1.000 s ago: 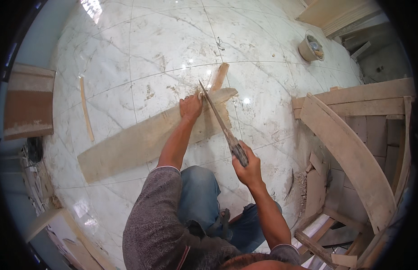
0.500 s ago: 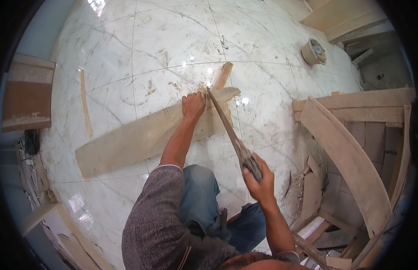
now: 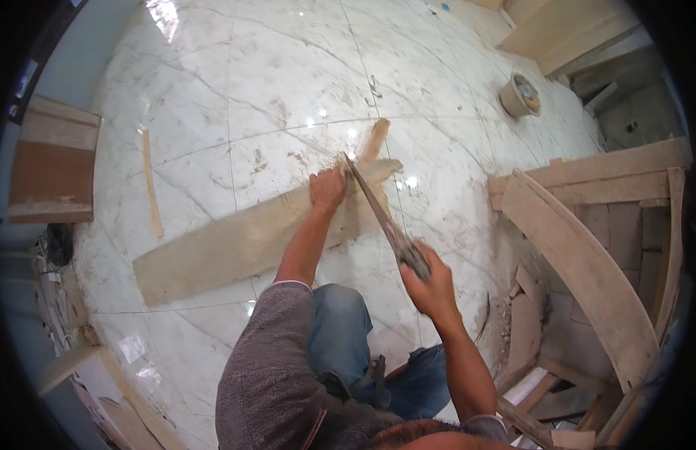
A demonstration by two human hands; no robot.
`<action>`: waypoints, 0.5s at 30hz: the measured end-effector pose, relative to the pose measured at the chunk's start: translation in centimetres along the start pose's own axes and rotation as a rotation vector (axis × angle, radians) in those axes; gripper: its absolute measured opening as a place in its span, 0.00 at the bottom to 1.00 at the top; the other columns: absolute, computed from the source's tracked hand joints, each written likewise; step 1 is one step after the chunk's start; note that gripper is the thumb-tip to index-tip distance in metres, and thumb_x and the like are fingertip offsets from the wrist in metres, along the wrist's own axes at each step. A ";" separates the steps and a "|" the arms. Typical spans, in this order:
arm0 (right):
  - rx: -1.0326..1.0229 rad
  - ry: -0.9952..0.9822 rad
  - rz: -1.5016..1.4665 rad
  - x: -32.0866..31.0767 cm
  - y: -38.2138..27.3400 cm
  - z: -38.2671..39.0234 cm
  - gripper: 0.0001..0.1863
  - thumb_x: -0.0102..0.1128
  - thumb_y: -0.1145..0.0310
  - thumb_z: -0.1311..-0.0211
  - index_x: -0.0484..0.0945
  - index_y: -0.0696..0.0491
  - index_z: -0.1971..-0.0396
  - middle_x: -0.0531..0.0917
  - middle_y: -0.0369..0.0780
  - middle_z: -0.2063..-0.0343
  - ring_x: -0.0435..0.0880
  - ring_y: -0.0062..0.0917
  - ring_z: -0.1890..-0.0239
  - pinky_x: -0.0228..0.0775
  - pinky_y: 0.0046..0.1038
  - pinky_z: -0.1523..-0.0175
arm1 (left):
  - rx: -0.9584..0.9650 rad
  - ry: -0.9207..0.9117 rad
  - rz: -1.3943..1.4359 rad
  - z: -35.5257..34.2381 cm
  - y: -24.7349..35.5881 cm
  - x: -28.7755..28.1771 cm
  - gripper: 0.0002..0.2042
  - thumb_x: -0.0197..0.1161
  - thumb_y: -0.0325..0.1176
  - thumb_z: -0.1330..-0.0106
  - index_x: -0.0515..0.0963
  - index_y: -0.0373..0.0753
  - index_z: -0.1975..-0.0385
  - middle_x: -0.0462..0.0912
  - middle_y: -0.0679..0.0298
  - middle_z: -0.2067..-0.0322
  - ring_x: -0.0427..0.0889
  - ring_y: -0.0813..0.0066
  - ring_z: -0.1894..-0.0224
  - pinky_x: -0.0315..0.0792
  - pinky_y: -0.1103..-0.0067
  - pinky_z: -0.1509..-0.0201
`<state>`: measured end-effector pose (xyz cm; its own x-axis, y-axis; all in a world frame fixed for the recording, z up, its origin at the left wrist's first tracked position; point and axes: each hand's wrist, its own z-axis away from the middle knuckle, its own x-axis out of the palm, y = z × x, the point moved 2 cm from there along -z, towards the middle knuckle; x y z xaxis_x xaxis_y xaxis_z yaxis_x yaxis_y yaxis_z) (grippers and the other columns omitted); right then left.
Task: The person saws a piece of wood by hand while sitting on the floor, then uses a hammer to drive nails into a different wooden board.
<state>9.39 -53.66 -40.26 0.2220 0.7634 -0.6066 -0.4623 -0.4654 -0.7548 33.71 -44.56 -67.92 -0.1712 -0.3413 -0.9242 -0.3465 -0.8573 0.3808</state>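
Observation:
My right hand (image 3: 430,281) is closed round the grip of a handsaw (image 3: 375,204), whose long blade points forward and lies across a wide, pale plank (image 3: 213,251) near its right end. Just left of the blade tip, my left hand (image 3: 327,186) has curled fingers on the plank's far edge, pressing or gripping it. A short brown batten (image 3: 376,136) sticks out beyond the plank, partly hidden under it. Light dust lies around the cut.
Bent knees are below me on the tiled floor (image 3: 280,75). At right stand a wooden frame with a curved board (image 3: 573,270) and, farther back, a bucket (image 3: 519,96). A thin strip (image 3: 151,184) lies left, near a brown panel (image 3: 52,169) by the wall.
The saw was drawn back toward me between the two earlier frames and has since moved a little forward. My left hand stays on the plank. The view has shifted slightly.

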 end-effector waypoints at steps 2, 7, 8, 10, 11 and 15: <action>-0.004 -0.006 -0.119 -1.4 -0.3 3.8 0.28 0.64 0.68 0.44 0.72 0.66 0.45 0.84 0.49 0.61 0.84 0.27 0.59 0.73 0.27 0.49 | -0.010 0.032 -0.035 -0.2 -2.1 -0.5 0.19 0.47 0.48 0.30 0.80 0.41 0.67 0.84 0.56 0.71 0.83 0.59 0.65 0.69 0.60 0.57; 0.212 0.291 -0.342 -11.6 4.5 15.9 0.36 0.69 0.66 0.51 0.68 0.66 0.42 0.81 0.44 0.66 0.81 0.26 0.70 0.74 0.26 0.64 | 0.014 -0.033 0.012 -1.4 3.8 -0.5 0.21 0.44 0.50 0.28 0.80 0.42 0.65 0.85 0.55 0.70 0.84 0.59 0.63 0.69 0.59 0.56; 0.234 0.272 -0.403 -12.3 5.3 16.8 0.38 0.68 0.67 0.50 0.65 0.63 0.38 0.80 0.42 0.73 0.78 0.25 0.79 0.73 0.26 0.75 | -0.026 -0.037 0.029 -1.7 2.8 -1.5 0.22 0.43 0.51 0.28 0.80 0.42 0.64 0.85 0.54 0.69 0.84 0.58 0.62 0.70 0.59 0.55; 0.246 0.382 -0.441 -11.9 8.0 18.6 0.39 0.67 0.66 0.48 0.63 0.63 0.36 0.80 0.43 0.73 0.78 0.26 0.80 0.73 0.27 0.76 | -0.074 -0.106 0.084 -0.9 1.8 -1.8 0.23 0.41 0.53 0.28 0.80 0.43 0.62 0.85 0.53 0.67 0.84 0.58 0.60 0.71 0.59 0.54; 0.219 0.416 -0.454 -11.3 8.9 19.1 0.38 0.66 0.67 0.48 0.64 0.64 0.37 0.80 0.43 0.72 0.78 0.26 0.78 0.73 0.27 0.74 | -0.047 -0.121 0.104 -1.2 2.2 -2.0 0.24 0.40 0.52 0.27 0.80 0.41 0.61 0.85 0.51 0.67 0.84 0.55 0.60 0.71 0.58 0.53; 0.293 0.431 -0.538 -8.4 5.3 20.6 0.36 0.68 0.66 0.52 0.69 0.69 0.44 0.81 0.46 0.61 0.81 0.25 0.64 0.74 0.26 0.57 | -0.046 -0.227 0.148 -0.8 -1.3 -2.4 0.24 0.37 0.49 0.26 0.78 0.38 0.57 0.84 0.47 0.66 0.83 0.47 0.60 0.71 0.56 0.48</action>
<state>-12.59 -53.26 -34.04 0.7707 0.5807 -0.2623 -0.3917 0.1070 -0.9138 35.26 -42.97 -66.21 -0.4215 -0.3734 -0.8264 -0.2610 -0.8227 0.5049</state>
